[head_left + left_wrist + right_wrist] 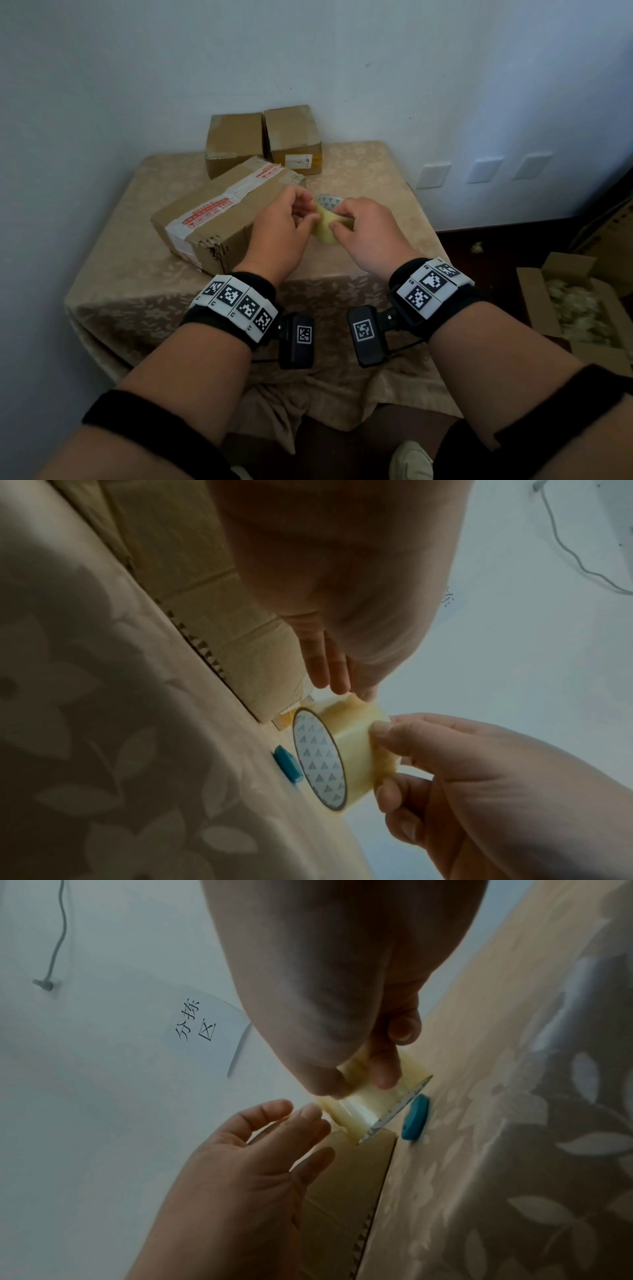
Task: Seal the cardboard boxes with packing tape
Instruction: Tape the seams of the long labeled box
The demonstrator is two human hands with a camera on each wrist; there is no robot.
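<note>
Both forearms reach forward; right hand [368, 229] curls its fingers in a grip, left hand [281, 229] pinches beside it.

Wall paper sheet [202, 1020]: "分拣区". Small box label [298, 161]: "4".
</note>
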